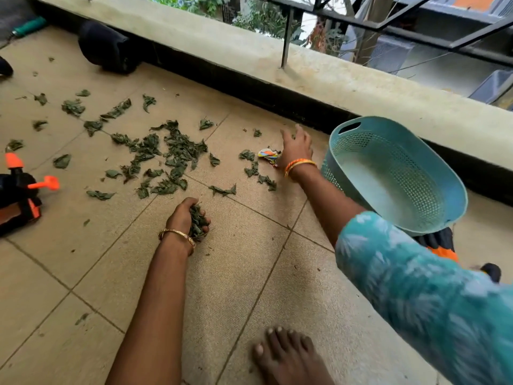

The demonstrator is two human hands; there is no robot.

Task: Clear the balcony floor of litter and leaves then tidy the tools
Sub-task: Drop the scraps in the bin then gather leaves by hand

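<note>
Dry green leaves (172, 157) lie scattered over the tan tiled balcony floor (249, 273). My left hand (186, 218) rests low on the floor, shut on a bunch of leaves. My right hand (297, 147) reaches forward with its fingers spread, holding nothing, just right of a crumpled colourful wrapper (268, 155). A teal perforated plastic basket (433, 218) stands tilted at the right, close to my right forearm; I see nothing in it.
Black-and-orange tools (19, 190) lie at the left edge. A black rounded object (107, 48) and a green-handled tool (29, 25) sit by the low parapet wall (249, 56). My bare foot (288, 357) is at the bottom. Another black-and-orange tool (444, 245) lies behind the basket.
</note>
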